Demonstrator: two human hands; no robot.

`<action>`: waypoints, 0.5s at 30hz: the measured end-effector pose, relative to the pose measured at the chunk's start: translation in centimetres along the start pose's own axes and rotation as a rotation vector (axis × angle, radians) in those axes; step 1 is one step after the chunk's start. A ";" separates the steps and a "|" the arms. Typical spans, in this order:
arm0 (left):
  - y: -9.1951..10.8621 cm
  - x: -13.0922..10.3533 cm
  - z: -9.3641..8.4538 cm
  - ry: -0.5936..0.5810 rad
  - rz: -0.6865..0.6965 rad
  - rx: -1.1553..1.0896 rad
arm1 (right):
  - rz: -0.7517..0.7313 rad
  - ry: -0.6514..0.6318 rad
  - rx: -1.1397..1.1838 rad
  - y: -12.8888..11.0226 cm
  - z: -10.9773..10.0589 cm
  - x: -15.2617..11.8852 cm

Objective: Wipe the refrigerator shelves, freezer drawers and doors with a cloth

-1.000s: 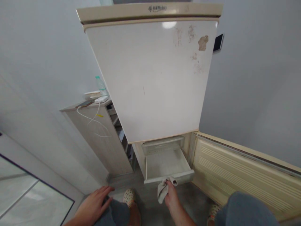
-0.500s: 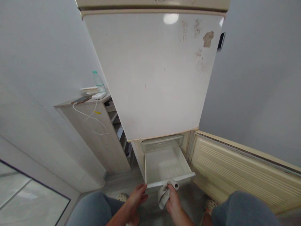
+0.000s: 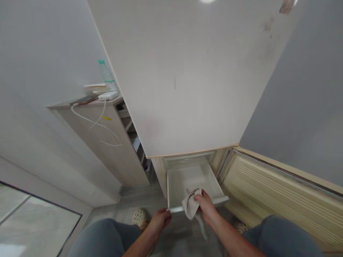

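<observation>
A white freezer drawer (image 3: 178, 180) is pulled out at the bottom of the refrigerator. With my left hand (image 3: 160, 220), I hold the front left corner of the drawer, fingers curled at its edge. A light grey cloth (image 3: 190, 206) is bunched in my right hand (image 3: 205, 205), over the drawer's front rim. One end of the cloth hangs down in front of the drawer. Whether the cloth touches the rim I cannot tell.
The refrigerator's upper door (image 3: 184, 85) is closed; its lower door (image 3: 276, 192) stands wide open at right. On the left, a wooden cabinet (image 3: 107, 150) bears a plastic bottle (image 3: 107, 75), a white device (image 3: 108, 95) and a phone (image 3: 85, 100). A trailing white cable (image 3: 88, 118) hangs down its side.
My right hand has lifted the cloth from the drawer's front face to above its rim. My left hand stays at the corner. The view has tilted down and come closer.
</observation>
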State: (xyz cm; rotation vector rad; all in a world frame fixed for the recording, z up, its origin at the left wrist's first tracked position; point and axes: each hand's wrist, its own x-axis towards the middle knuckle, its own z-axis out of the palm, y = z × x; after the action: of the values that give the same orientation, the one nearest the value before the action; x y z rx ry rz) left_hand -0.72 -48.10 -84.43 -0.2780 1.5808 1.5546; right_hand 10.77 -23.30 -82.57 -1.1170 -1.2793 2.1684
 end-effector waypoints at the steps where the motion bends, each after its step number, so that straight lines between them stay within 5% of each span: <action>1: -0.1 0.1 -0.1 0.011 -0.001 -0.013 | -0.038 -0.040 -0.101 -1.0 0.6 1.2; 5: -0.2 0.1 -0.2 0.022 -0.044 -0.037 | -0.113 -0.198 -0.348 -2.6 4.7 6.5; 10: -0.1 -0.1 -0.4 0.000 -0.060 -0.055 | -0.144 -0.356 -0.366 -0.7 9.5 13.0; 15: -1.1 1.0 -0.7 0.096 -0.149 -0.080 | -0.382 -0.226 -0.575 3.7 10.1 16.6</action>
State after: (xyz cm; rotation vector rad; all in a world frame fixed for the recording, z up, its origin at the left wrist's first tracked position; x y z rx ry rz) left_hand -0.84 -48.57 -85.97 -0.5098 1.5359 1.5100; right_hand -7.13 -19.82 -90.36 -0.7299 -2.1092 1.7178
